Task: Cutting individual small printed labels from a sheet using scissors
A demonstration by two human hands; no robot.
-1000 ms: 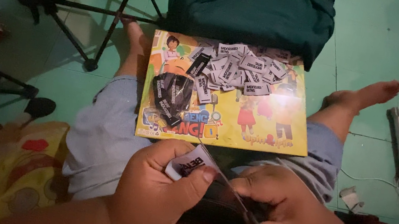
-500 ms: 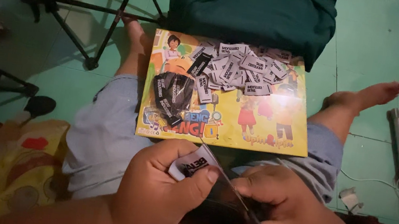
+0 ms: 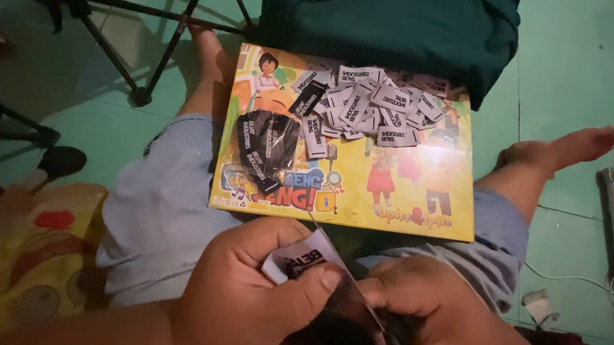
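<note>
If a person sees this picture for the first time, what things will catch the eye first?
First, the bright yellow cartoon box across the person's lap, with a heap of small grey labels on its top. Then, close to the camera, the left hand pinching one label, while the right hand works dark scissors beside it.

You sat with a flat yellow cartoon-printed cardboard box (image 3: pixel 370 181) across your lap, your bare feet out beyond its far corners. On its far half lay a heap of small grey woven labels (image 3: pixel 376 106); a stack of black woven labels (image 3: pixel 266 147) lay on its left part. Behind the box sat a folded dark green cloth (image 3: pixel 389 16). Nearest you, before the box, your left hand (image 3: pixel 248 308) pinched one white woven label (image 3: pixel 299 258), your right hand (image 3: pixel 432 334) just beside it.
</note>
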